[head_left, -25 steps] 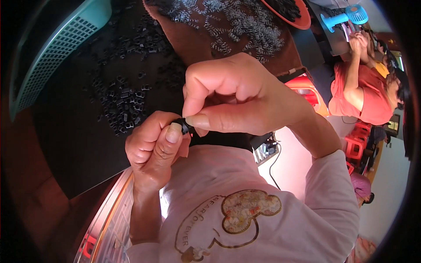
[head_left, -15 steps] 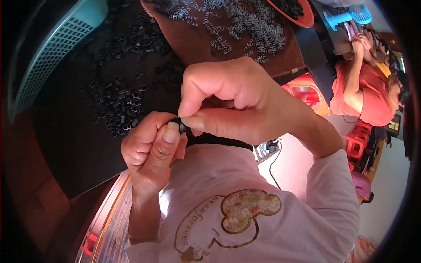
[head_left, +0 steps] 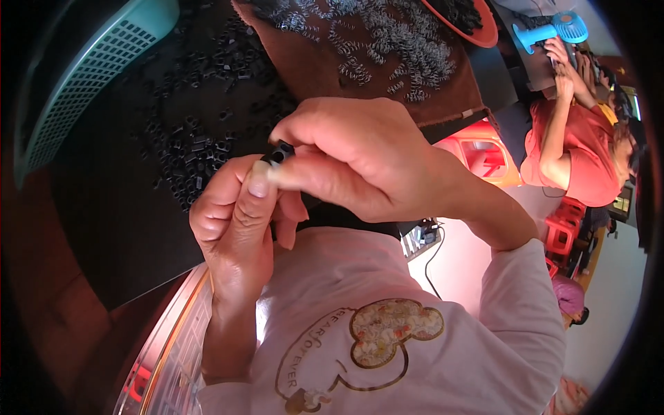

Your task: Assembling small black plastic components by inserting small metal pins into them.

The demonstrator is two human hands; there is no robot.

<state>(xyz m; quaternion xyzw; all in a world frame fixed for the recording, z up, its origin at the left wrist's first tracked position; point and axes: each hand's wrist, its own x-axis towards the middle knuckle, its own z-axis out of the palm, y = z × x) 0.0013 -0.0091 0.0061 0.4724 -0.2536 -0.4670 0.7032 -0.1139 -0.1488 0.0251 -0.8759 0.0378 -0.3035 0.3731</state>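
Note:
My left hand (head_left: 238, 214) pinches a small black plastic part (head_left: 280, 153) between thumb and fingertips, above the near edge of the black table. Over it bends my right hand (head_left: 366, 155), thumb and forefinger closed on the same part from the other side. Fingertips cover most of the part, and my right thumb is a little blurred. Loose small black plastic pieces (head_left: 190, 155) lie scattered on the table beyond my left hand. Many small metal coil springs (head_left: 415, 52) are spread on a brown cloth (head_left: 311, 66) past my right hand.
A green plastic basket (head_left: 90, 76) stands at the left edge of the black table (head_left: 117, 235). At the far right are a red bowl (head_left: 487, 28) of dark pieces and a blue fan (head_left: 568, 28). Red stools (head_left: 484, 152) and a person in red (head_left: 577, 149) are to the right.
Both hands have shifted slightly away from my body with the black part. My right thumb and forefinger have changed their hold, showing more of the part between them.

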